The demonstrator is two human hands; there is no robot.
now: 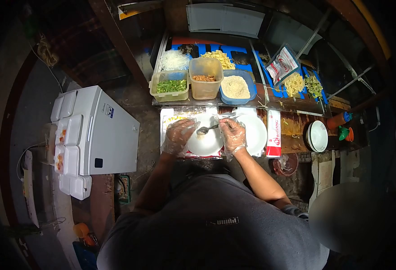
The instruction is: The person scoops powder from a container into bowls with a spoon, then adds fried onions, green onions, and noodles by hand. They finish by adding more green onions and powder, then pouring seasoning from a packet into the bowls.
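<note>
Both my hands wear clear plastic gloves. My right hand (233, 135) is closed around the handle of a dark spoon (205, 130), whose head is over a white bowl (206, 146). A little pale matter shows by the spoon's head. My left hand (179, 136) is at the bowl's left rim, its fingers bent against the edge. Another white bowl (255, 135) sits just right of my right hand. Behind the bowls stand a tub of chopped green herbs (171, 86), a tub of brown bits (204, 78) and a blue tub of pale powder (235, 87).
White noodles (174, 60) and yellow noodles (218, 58) lie behind the tubs. A red-and-white box (274, 134) is right of the bowls, with stacked bowls (317, 136) farther right. Foam boxes (72, 130) sit on a white freezer (112, 135) at left.
</note>
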